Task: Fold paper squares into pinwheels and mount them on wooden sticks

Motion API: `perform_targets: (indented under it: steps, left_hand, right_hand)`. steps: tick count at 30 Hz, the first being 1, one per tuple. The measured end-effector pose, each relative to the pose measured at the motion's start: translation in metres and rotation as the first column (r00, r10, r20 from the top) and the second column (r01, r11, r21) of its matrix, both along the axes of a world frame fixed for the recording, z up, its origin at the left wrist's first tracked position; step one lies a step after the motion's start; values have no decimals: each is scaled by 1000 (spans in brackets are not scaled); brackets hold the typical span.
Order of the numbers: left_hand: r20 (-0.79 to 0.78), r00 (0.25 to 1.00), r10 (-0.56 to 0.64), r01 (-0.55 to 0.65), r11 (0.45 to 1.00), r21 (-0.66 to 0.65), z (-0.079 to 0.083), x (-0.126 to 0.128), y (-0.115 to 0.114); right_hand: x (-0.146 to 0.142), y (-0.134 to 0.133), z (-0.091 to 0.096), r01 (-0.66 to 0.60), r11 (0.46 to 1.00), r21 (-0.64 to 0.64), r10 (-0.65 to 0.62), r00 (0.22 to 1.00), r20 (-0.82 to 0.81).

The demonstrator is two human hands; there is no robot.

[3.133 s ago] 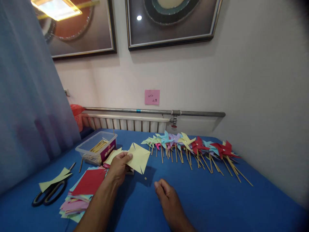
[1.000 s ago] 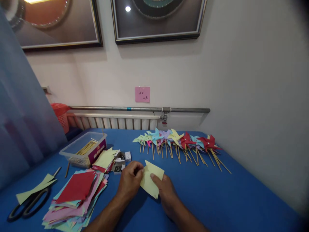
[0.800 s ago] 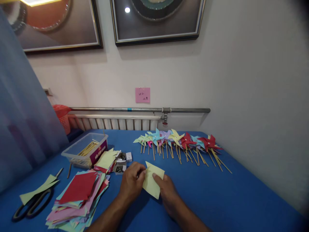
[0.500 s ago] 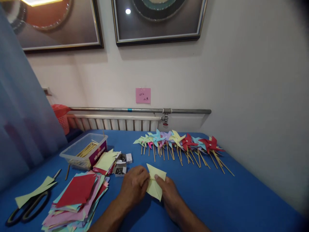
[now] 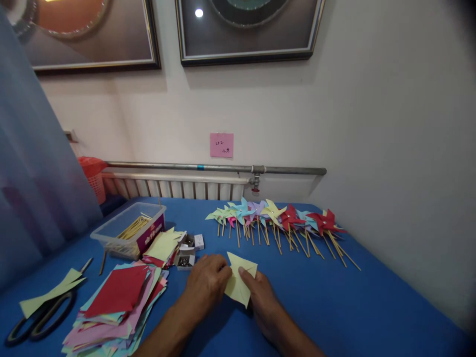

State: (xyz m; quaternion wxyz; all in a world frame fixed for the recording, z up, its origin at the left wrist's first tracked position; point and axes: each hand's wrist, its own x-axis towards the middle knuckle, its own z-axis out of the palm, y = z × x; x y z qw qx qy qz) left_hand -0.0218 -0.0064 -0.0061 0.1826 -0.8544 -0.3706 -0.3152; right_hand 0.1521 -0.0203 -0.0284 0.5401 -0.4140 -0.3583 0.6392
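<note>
My left hand (image 5: 205, 283) and my right hand (image 5: 260, 292) meet over a pale yellow cut paper square (image 5: 240, 278) just above the blue table (image 5: 334, 307). Both hands pinch the sheet, left at its left edge, right with fingers pressing on its middle. One corner of the sheet sticks up between them. Whether a pin is in the fingers I cannot make out. A stack of coloured paper squares (image 5: 115, 302) with a red one on top lies to the left of my left arm.
A row of finished pinwheels on sticks (image 5: 278, 223) lies at the back. A clear tub of wooden sticks (image 5: 130, 230), small boxes of pins (image 5: 186, 250) and more yellow sheets (image 5: 161, 245) sit left of centre. Scissors (image 5: 37, 322) with a yellow offcut lie at far left.
The left hand brought the yellow sheet down from mid-air to the table front, and the right hand joined it. Over the last second the sheet's corners have been folded inward.
</note>
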Motion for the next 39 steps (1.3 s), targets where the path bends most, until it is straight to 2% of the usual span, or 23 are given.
perform_targets:
  steps: [5, 11, 14, 17, 19, 22, 25, 28, 31, 34, 36, 39]
  left_hand:
    - [-27, 1000, 6, -4, 999, 52, -8, 3, 3]
    - [6, 999, 49, -49, 998, 48, -20, 7, 4]
    - [25, 999, 30, -30, 999, 9, -15, 7, 1]
    - [114, 993, -43, 56, 992, -111, 1, 3, -5]
    - [269, 962, -52, 127, 955, -269, 15, 0, -9]
    - [487, 865, 116, 169, 848, -502, 30, -4, -10]
    - [569, 770, 287, 215, 723, -656, 32, -6, -4]
    - [647, 652, 396, 301, 648, -700, 25, -5, 3]
    - [685, 574, 448, 378, 597, -707, 20, -3, 5]
    - [677, 584, 448, 407, 559, -722, 20, 1, 2]
    - [673, 586, 451, 396, 566, -723, 20, 4, 1]
    - [689, 557, 463, 363, 611, -704, 20, 5, 0]
  right_hand:
    - [2, 0, -5, -61, 998, 23, 61, 998, -10]
    - [3, 0, -7, -68, 995, 68, 66, 998, 21]
    - [3, 3, -13, -44, 997, 65, 40, 998, 55]
    - [5, 7, -20, -21, 998, 55, 16, 996, 85]
    - [7, 11, -25, -11, 999, 53, 5, 993, 114]
    - [10, 17, -32, 4, 999, 42, -12, 982, 189]
    - [10, 22, -37, 20, 999, 40, -30, 967, 252]
    - [10, 24, -40, 33, 997, 66, -49, 965, 258]
    - [10, 24, -43, 40, 997, 69, -58, 957, 286]
    - [11, 23, -44, 39, 998, 52, -51, 961, 273]
    - [10, 21, -44, 25, 999, 46, -34, 976, 214]
    - [7, 19, -41, -6, 999, 40, 1, 993, 120]
